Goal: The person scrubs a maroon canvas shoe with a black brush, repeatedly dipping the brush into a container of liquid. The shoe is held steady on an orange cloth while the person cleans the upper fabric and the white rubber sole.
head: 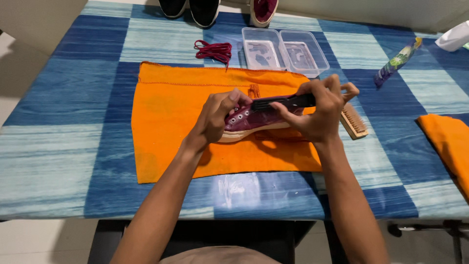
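A maroon sneaker (pixel 254 120) with a pale sole and no laces lies on its side on an orange cloth (pixel 171 112). My left hand (pixel 217 115) grips the shoe at its toe end. My right hand (pixel 317 110) holds a black brush (pixel 283 102) pressed along the shoe's upper. A wooden bristle brush (pixel 352 121) lies just right of my right hand, partly behind it.
Maroon laces (pixel 214 49) and two clear plastic tubs (pixel 283 51) sit beyond the cloth. Three more shoes (pixel 204 10) stand at the far table edge. A tube (pixel 398 61) and a white bottle (pixel 453 36) lie far right; another orange cloth (pixel 447 142) hangs at the right edge.
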